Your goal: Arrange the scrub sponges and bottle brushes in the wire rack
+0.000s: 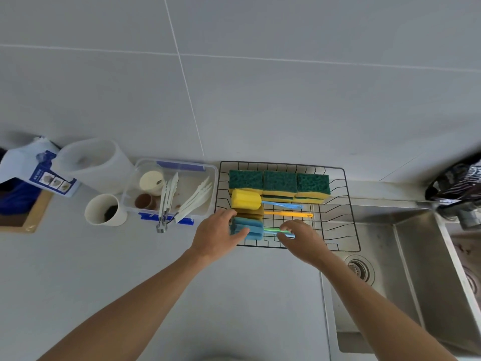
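I see the wire rack (pixel 348 204) on the desk (pixel 156 269), partly over the sink (pixel 390 256). The scrub sponges (pixel 279 182) stand in a row at the far side of the rack. In front of them lie the bottle brushes — one with a yellow head (pixel 244 199), one with an orange handle (pixel 289 214), and the blue one (pixel 251 229) nearest to me.

My left hand (pixel 216 238) rests on the blue foam head, fingers mostly straight and thumb against it; I cannot tell if it really pinches. My right hand (pixel 302 241) curls around the thin green handle (pixel 273 229) — a closed grip on it.

I judge the foam heads very light and soft, so they squash under pressure. The plastic handles look stiff but thin and maybe slippery; taking the handle near the head should give better control.
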